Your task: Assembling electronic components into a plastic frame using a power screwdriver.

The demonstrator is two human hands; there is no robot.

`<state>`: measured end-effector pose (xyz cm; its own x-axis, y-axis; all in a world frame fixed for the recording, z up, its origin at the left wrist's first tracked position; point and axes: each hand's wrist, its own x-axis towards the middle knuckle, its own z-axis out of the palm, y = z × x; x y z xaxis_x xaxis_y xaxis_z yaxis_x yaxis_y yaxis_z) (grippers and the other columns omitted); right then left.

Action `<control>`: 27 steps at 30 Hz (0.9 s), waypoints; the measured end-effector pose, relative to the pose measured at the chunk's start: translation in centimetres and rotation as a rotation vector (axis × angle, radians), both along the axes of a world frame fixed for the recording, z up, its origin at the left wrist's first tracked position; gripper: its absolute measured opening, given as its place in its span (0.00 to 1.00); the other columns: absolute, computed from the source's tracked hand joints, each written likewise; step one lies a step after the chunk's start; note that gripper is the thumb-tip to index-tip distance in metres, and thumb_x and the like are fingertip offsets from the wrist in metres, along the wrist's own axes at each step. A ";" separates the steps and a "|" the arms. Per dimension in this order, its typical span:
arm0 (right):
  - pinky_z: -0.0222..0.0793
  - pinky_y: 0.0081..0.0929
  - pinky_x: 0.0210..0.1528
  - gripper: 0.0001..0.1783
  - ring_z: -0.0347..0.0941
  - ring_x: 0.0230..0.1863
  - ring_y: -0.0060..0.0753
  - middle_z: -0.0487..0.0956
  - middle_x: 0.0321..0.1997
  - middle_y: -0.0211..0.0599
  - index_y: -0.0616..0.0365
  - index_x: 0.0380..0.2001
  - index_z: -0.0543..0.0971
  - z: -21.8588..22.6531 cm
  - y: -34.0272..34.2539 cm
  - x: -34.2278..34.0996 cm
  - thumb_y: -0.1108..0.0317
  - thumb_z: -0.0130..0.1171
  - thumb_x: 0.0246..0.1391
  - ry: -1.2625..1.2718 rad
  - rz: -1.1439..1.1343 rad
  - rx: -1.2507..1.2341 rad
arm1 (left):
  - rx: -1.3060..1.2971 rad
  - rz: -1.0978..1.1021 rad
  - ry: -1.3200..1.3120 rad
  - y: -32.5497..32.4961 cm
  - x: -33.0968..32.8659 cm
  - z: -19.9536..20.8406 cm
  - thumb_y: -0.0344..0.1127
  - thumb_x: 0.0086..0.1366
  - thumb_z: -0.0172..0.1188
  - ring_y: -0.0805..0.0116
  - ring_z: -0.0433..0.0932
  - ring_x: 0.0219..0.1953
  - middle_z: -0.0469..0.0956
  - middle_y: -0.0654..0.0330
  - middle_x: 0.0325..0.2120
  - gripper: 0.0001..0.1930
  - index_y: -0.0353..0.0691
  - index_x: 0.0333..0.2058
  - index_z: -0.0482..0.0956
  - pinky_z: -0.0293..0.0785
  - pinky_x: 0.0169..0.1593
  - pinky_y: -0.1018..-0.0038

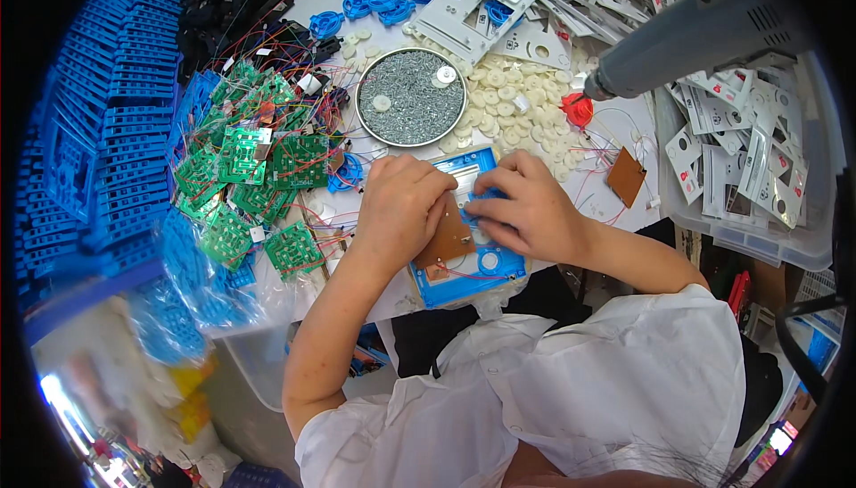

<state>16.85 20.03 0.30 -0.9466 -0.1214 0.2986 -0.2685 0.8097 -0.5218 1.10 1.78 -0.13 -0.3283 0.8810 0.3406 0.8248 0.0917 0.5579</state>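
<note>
A blue plastic housing (pixel 419 294) lies in front of me at the table's near edge. Over its left half sits a brown circuit board (pixel 448 243), slightly turned, with a thin red wire by its lower edge. My left hand (pixel 399 207) is closed at the board's upper left, thumb and bent fingers against its edge. From the other side, my right hand (pixel 528 211) reaches over the housing. Its fingers are curled in toward the middle, and whatever is between the fingertips is too small to make out.
A round dish of small screws (pixel 406 100) stands beyond my hands, beside cream plastic discs (pixel 504 100). Green circuit boards (pixel 267 162) with wires pile up left. A grey power screwdriver (pixel 695 33) hangs over the right, near a clear bin (pixel 749 236) of white panels. Blue parts (pixel 138 140) are stacked far left.
</note>
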 end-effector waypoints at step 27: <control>0.75 0.39 0.44 0.06 0.78 0.40 0.46 0.81 0.33 0.38 0.57 0.32 0.81 3.2 1.5 -4.5 0.70 0.65 0.51 -0.255 0.209 0.183 | -0.004 0.006 -0.043 -0.4 0.0 -0.2 0.26 0.58 0.67 0.53 0.77 0.39 0.80 0.58 0.32 0.06 0.41 0.34 0.80 0.69 0.47 0.59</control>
